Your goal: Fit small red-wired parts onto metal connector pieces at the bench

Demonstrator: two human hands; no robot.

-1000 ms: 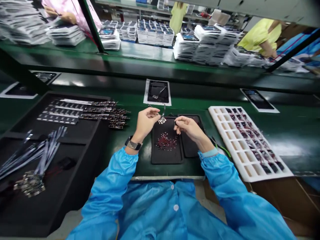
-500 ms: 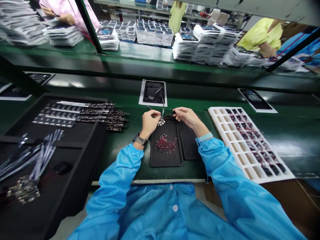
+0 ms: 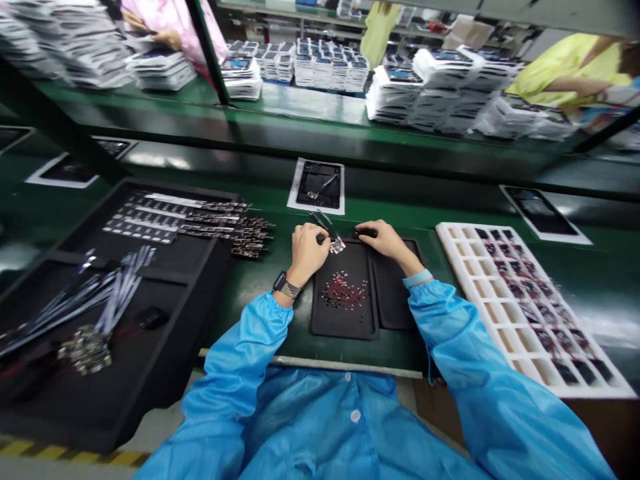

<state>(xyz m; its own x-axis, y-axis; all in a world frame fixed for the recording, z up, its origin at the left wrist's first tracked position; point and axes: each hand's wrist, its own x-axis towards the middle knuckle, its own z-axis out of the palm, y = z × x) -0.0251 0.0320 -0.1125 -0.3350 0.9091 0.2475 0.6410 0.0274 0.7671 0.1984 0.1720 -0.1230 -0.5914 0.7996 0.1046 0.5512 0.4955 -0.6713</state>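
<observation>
The single head-mounted view looks forward and down across the nearby green workbench (image 3: 255, 275).

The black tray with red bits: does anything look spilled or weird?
Tiny red, white and black parts lie loosely scattered, a bit messy, but all seem inside the flat black rectangular tray: no spill shows.

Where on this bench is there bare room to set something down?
Bare green surface shows between the black box and the wire tray, and between the middle tablet and right tablet. It's crowded around your left hand and right hand, and inside the box.
</observation>
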